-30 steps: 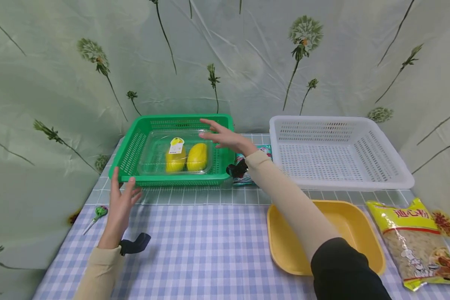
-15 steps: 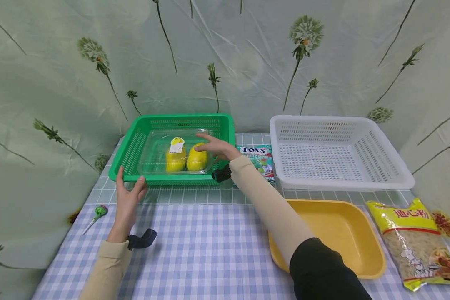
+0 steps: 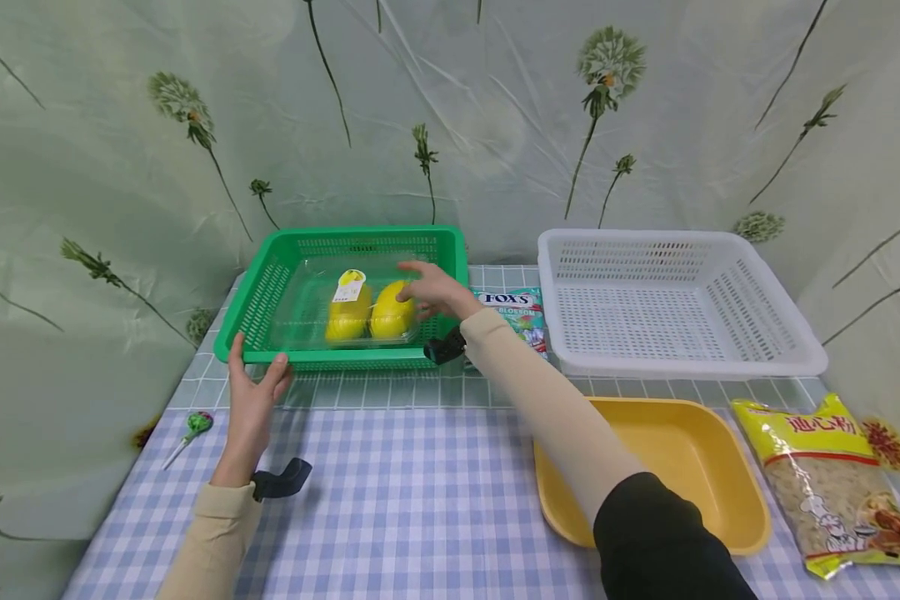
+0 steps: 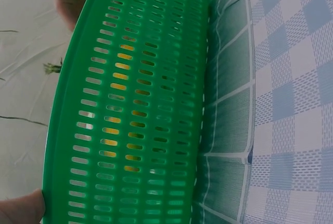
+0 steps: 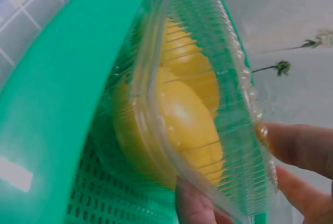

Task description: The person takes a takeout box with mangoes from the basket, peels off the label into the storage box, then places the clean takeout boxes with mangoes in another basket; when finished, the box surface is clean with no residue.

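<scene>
The person's right hand (image 3: 442, 292) pinches the right end of a clear, thin plastic box (image 3: 371, 307) with ridged sides. Inside are two smooth, oval yellow fruits (image 3: 392, 312). The box is in a green basket (image 3: 345, 359), hard plastic full of little holes, at the back edge of the bench (image 3: 405, 492), near its left corner. The left hand (image 3: 253, 412) is spread, touching the basket's front rim near its left corner.

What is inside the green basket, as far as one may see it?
A clear plastic box with a label, holding two yellow fruits; the right hand grips its right end. The fruits cover part of the basket floor, so what lies beneath cannot be seen.
</scene>
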Motion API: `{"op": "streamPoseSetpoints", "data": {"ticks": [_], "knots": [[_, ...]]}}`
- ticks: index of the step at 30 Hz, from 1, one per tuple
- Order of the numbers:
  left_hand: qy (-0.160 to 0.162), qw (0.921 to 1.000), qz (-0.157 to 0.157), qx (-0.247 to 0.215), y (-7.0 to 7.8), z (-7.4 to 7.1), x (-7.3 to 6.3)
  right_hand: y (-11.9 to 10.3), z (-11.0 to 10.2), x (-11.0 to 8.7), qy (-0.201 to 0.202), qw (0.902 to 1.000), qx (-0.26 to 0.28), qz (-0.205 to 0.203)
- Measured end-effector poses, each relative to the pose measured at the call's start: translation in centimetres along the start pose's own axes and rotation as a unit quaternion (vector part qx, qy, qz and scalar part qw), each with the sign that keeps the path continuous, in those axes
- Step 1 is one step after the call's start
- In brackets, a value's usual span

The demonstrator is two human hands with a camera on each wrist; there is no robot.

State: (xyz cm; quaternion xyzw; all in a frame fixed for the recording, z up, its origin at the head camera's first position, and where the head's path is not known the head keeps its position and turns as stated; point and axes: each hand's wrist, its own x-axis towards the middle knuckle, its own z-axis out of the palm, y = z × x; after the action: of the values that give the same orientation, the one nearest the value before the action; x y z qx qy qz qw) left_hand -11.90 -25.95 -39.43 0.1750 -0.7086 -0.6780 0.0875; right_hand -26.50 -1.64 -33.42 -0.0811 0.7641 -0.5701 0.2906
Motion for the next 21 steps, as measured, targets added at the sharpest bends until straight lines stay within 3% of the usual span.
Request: {"op": "streamPoseSetpoints", "data": {"ticks": [7,21], "knots": [[0.0,1.0,0.005,0.004,-0.1,0.0,0.0,-0.9,-1.9,-1.7,-0.009,0.9985,0.03,-0.046],[-0.001,0.9999,0.008,0.011,-0.2,-0.2,0.1,-1.1,-5.8,-8.4,-0.044,0.9932,-0.015,-0.107]]}}
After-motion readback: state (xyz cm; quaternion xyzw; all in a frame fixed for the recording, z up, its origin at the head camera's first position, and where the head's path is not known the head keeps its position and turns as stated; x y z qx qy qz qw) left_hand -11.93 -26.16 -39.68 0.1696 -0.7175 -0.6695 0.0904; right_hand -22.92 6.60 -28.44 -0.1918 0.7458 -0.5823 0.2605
